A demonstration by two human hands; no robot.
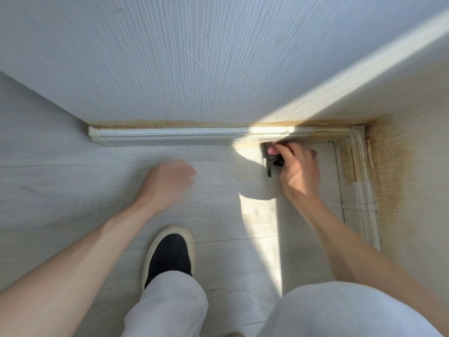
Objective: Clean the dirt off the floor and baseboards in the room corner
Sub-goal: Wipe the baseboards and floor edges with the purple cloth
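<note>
The wall (194, 57) fills the upper half of the frame; its lower edge carries a brown-yellow stain band, heaviest at the right, around the corner (357, 132). The floor (73, 190) takes the lower half, pale planks crossed by a bright sun patch at centre right. A baseboard (170, 136) runs along the wall foot from left of centre to the corner; a second baseboard (364, 186) runs down the right side, with yellow dirt on its inner face and on the floor strip beside it.

A shoe (170, 254) stands at lower centre, with a knee at lower right.

The left hand (167, 181) hangs over the floor at centre, fingers loosely curled, holding nothing and touching nothing visible.

The right hand (296, 166) sits at centre right, near the corner, closed around a small dark tool (268, 158). The tool's edge lies at the junction of floor and baseboard; its type cannot be told through the blur.

Step in hand, by judgement: scraping or scrubbing the floor-to-baseboard seam, working toward the corner. Most dirt is not yet removed.

Next move calls for: tool edge kept flat to the seam, travel rightward into the corner, then a turn down the right baseboard, where the staining is heaviest.
</note>
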